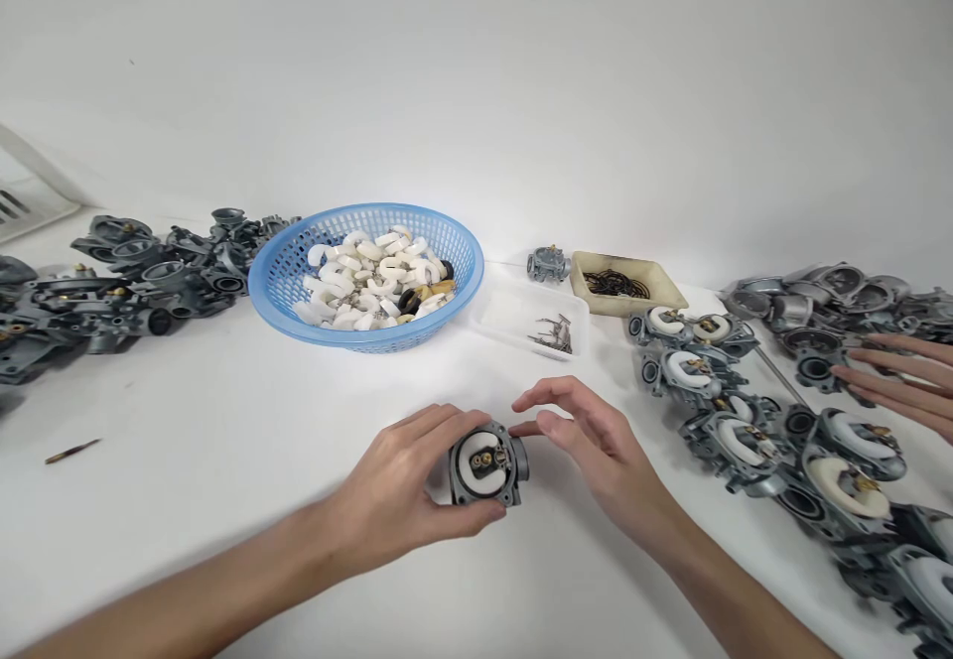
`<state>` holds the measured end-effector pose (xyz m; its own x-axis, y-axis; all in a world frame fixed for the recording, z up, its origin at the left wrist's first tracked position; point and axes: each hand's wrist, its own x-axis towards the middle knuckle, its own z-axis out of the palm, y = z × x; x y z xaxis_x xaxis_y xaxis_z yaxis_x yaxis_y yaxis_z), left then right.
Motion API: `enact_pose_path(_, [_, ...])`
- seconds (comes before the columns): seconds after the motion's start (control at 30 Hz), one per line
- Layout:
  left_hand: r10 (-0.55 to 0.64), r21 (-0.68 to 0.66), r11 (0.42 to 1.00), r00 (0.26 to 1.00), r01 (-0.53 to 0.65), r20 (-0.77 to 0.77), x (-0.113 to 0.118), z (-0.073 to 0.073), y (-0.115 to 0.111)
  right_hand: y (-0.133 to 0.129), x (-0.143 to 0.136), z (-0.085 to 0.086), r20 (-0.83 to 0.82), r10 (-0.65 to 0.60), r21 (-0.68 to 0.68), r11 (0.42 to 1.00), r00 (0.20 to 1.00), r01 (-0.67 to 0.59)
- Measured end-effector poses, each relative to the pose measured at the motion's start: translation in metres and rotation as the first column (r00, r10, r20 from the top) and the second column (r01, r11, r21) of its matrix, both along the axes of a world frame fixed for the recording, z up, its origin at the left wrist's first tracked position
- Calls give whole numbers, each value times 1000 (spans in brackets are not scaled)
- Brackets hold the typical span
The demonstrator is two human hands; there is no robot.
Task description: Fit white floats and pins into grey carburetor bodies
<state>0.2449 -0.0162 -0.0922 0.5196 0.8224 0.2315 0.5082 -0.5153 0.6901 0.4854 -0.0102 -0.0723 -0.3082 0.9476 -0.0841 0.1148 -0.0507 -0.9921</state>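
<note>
A grey metal carburetor body [487, 465] lies in front of me, its round chamber facing up. Inside the chamber sits a white C-shaped float [469, 468] around brass jets. My left hand [417, 485] grips the body from the left, fingers along the far side and thumb along the near side. To the right of the body, my right hand [588, 436] is open, thumb and fingers apart with nothing visible between them. One of its fingertips is close to the body's upper right side; I cannot tell whether it touches.
A blue basket [364, 339] holds many floats. Beside it are a clear tray [506, 320] of small pins and a cream box [666, 287] of dark rings. Carburetor bodies [745, 441] crowd the right, others [111, 292] the left. Another person's hand [904, 381] reaches in at right.
</note>
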Motion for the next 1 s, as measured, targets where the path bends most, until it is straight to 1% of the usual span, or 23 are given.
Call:
enact_pose_path(0.1, [-9, 8, 1000, 1000, 9, 2, 0, 0, 0, 0, 0, 1, 6, -12, -4, 1000, 1000, 12])
enact_pose_path(0.27, [-17, 27, 999, 1000, 17, 0, -1, -2, 2, -1, -2, 1, -40, 36, -26, 999, 999, -37])
enact_pose_path(0.47, [-30, 22, 999, 999, 31, -17, -2, 0, 3, 3, 0, 6, -63, -33, -38, 999, 997, 31])
enact_pose_path(0.53, [-36, 19, 999, 999, 36, -19, -2, 0, 3, 3, 0, 7, -76, -35, -48, 998, 996, 31])
enact_pose_path(0.67, [-35, 16, 999, 999, 35, -19, -2, 0, 3, 2, -1, 8, -61, 7, -91, 996, 998, -13])
enact_pose_path(0.83, [-35, 28, 999, 999, 36, -29, -1, -1, 3, 5, -1, 5, -73, -53, -124, 991, 996, 44])
enact_pose_path(1.0, [-30, 25, 999, 999, 31, -30, -1, 1, 3, 6, -1, 4, -102, -6, -116, 993, 995, -6])
